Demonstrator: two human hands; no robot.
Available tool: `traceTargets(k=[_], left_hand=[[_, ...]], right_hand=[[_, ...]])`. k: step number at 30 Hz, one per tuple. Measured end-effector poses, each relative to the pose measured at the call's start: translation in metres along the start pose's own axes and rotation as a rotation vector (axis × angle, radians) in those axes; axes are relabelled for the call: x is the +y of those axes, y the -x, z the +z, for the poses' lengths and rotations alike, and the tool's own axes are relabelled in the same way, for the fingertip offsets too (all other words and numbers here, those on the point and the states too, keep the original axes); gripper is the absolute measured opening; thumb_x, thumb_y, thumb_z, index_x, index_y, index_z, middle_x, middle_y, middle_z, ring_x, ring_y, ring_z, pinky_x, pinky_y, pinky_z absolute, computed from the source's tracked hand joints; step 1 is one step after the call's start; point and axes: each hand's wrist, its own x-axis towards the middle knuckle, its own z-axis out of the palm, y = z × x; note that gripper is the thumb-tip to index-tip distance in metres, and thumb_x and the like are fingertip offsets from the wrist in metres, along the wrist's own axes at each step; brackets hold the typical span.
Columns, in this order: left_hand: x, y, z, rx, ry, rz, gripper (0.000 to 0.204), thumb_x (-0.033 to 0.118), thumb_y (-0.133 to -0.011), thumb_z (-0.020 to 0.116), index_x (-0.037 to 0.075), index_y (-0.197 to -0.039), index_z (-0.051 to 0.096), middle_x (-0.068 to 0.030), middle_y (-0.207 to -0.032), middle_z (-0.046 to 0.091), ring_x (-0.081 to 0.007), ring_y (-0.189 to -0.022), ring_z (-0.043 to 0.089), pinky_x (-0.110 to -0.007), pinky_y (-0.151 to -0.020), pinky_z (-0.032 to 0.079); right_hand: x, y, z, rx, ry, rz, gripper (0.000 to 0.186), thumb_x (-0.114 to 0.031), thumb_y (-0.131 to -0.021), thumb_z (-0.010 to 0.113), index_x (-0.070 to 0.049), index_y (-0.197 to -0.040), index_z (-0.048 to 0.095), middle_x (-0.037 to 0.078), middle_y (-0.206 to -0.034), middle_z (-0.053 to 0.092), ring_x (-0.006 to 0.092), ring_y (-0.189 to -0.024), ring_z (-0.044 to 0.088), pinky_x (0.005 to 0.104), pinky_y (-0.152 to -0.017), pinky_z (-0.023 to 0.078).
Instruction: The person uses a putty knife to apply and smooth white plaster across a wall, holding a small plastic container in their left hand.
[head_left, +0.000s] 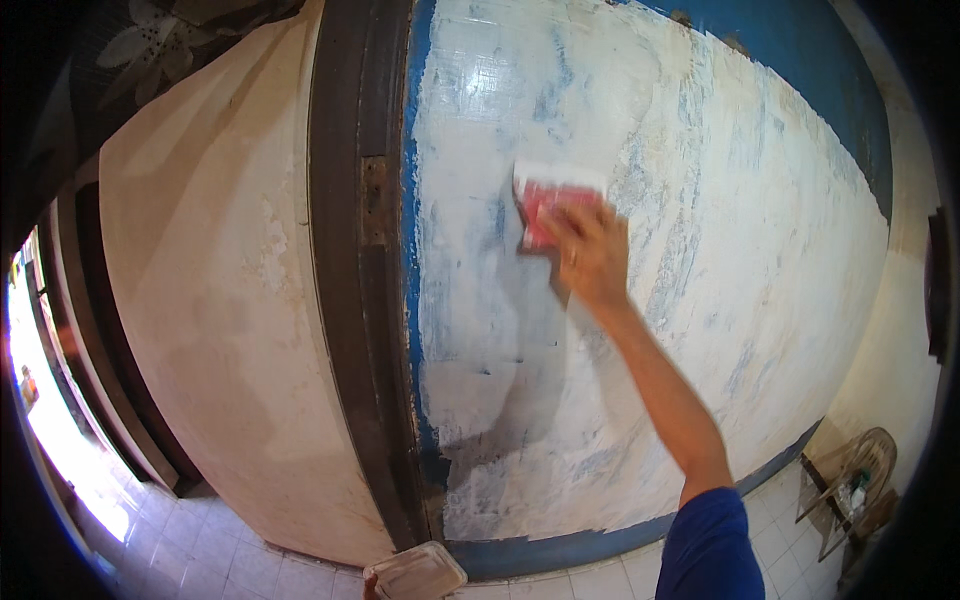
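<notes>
My right hand [590, 240] grips a red putty spreader [550, 205], slightly blurred, whose white-coated edge lies against the wall [510, 340]. The wall carries streaky white filler over blue paint, left of centre in that patch where my hand works. A dark wooden frame [350, 300] runs vertically to the left of it. Low at the bottom of the picture, my left hand [372, 585] holds a pale rectangular tray [420, 570]; only a few of its fingers show.
A beige wall section [210, 320] stands left of the frame, with a bright doorway [55, 410] beyond. A chair with items on it [855, 470] sits at the lower right by a side wall. Tiled floor [250, 560] runs along the bottom; unpainted blue [810, 70] shows high on the wall.
</notes>
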Motion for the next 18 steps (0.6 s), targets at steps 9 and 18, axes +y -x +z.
traceTargets(k=[9,18], left_hand=[[-0.012,0.012,-0.030,0.012,0.001,-0.036,0.064,0.052,-0.094,0.043,0.004,-0.136,0.042,-0.0166,-0.127,0.055,-0.0326,-0.108,0.060,-0.050,-0.076,0.058],[-0.011,-0.011,-0.016,0.003,0.004,-0.118,0.066,0.055,-0.094,0.042,0.006,-0.138,0.041,-0.0167,-0.129,0.054,-0.0331,-0.111,0.058,-0.048,-0.078,0.057]], right_hand=[[-0.164,0.253,-0.061,-0.424,-0.251,0.221,0.041,-0.013,-0.076,0.066,-0.025,-0.116,0.067,-0.003,-0.118,0.058,0.0197,-0.103,0.053,0.0379,-0.074,0.039],[-0.061,0.121,-0.057,-0.255,-0.615,0.466,0.031,-0.021,-0.082,0.062,-0.007,-0.110,0.068,0.007,-0.115,0.067,0.0271,-0.097,0.066,0.0383,-0.075,0.048]])
